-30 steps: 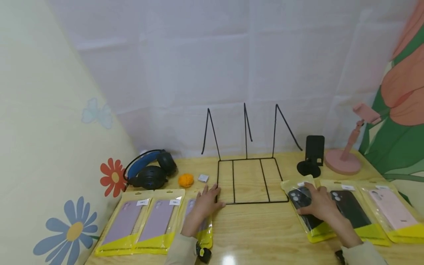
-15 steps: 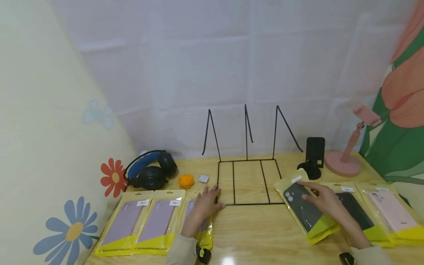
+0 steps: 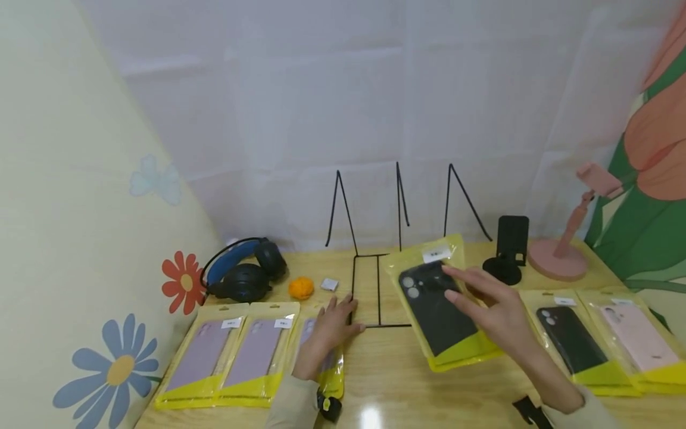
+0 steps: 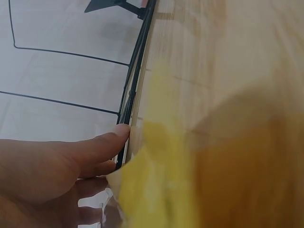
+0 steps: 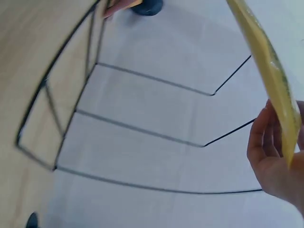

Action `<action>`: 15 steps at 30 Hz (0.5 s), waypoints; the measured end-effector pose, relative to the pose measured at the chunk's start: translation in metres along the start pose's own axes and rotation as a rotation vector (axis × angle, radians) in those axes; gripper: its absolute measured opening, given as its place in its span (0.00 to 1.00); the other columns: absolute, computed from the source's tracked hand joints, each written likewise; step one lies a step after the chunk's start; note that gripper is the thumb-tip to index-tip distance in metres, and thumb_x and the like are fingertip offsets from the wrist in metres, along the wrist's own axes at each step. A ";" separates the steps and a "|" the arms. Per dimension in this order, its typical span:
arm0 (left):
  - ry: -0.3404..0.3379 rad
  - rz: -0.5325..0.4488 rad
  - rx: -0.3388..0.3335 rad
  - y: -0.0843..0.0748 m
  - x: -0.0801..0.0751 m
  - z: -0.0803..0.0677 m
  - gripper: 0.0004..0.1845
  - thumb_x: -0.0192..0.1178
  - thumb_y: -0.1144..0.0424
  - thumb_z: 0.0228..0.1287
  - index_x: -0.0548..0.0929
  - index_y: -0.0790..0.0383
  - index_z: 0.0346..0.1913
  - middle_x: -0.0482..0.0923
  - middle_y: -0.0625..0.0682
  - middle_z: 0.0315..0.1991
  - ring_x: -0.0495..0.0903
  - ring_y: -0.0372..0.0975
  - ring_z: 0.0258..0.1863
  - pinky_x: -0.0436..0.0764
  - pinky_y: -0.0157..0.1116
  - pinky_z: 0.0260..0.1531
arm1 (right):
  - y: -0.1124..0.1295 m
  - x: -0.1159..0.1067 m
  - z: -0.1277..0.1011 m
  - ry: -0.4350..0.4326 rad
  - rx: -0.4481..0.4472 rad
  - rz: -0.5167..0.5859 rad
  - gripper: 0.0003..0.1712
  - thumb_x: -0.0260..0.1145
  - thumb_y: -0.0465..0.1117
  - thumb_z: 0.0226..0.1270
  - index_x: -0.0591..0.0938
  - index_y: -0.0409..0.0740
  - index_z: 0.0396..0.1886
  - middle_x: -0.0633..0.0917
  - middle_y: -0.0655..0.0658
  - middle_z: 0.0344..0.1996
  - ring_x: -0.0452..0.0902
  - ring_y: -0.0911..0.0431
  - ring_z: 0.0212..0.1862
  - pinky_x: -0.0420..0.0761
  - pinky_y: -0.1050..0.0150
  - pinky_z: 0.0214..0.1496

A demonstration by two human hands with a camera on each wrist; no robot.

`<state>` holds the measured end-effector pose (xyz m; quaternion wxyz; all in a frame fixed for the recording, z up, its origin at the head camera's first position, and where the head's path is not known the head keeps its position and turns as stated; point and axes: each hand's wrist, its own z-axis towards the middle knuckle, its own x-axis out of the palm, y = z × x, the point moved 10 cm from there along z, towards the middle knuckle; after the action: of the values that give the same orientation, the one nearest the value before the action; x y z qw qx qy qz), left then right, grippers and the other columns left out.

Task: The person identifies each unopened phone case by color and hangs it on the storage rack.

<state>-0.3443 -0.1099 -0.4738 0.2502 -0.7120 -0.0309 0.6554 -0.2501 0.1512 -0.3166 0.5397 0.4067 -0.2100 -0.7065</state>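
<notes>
Holding a black phone case (image 3: pixel 436 304) in its yellow pack, the right hand (image 3: pixel 495 310) pinches it above the wire rack (image 3: pixel 370 280), tilted, not yet slotted. Left hand (image 3: pixel 329 330) rests flat, fingers relaxed, at the rack's 7 o'clock corner, steadying the base. Rack looks empty; another black case (image 3: pixel 570 339), a pink case (image 3: pixel 638 336) and three purple cases (image 3: pixel 252 354) lie on the table (image 3: pixel 402 387).

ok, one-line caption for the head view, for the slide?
Right hand lifts a packaged black case over the wire rack while the left hand rests at the rack's corner.
</notes>
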 end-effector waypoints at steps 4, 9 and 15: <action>0.001 0.004 0.000 0.000 -0.001 0.001 0.32 0.65 0.53 0.61 0.72 0.65 0.65 0.62 0.62 0.70 0.55 0.64 0.69 0.55 0.67 0.61 | 0.015 0.002 0.009 -0.068 0.006 0.010 0.25 0.67 0.32 0.63 0.80 0.54 0.59 0.75 0.53 0.32 0.64 0.58 0.29 0.65 0.68 0.27; 0.005 -0.009 -0.007 -0.001 -0.001 -0.001 0.32 0.65 0.53 0.61 0.72 0.65 0.65 0.61 0.61 0.70 0.54 0.64 0.69 0.54 0.67 0.62 | 0.019 0.006 0.019 -0.114 0.026 0.036 0.25 0.68 0.33 0.62 0.80 0.53 0.60 0.82 0.51 0.45 0.68 0.58 0.36 0.69 0.71 0.33; 0.009 0.003 -0.006 -0.001 -0.001 -0.002 0.33 0.65 0.52 0.61 0.72 0.65 0.66 0.61 0.61 0.71 0.54 0.64 0.69 0.54 0.66 0.63 | 0.008 0.011 0.025 -0.119 0.091 0.037 0.24 0.68 0.39 0.64 0.80 0.54 0.60 0.81 0.53 0.54 0.71 0.59 0.43 0.72 0.76 0.44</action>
<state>-0.3425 -0.1096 -0.4721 0.2470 -0.7157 -0.0307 0.6525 -0.2663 0.1346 -0.2998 0.5202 0.3842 -0.2808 -0.7092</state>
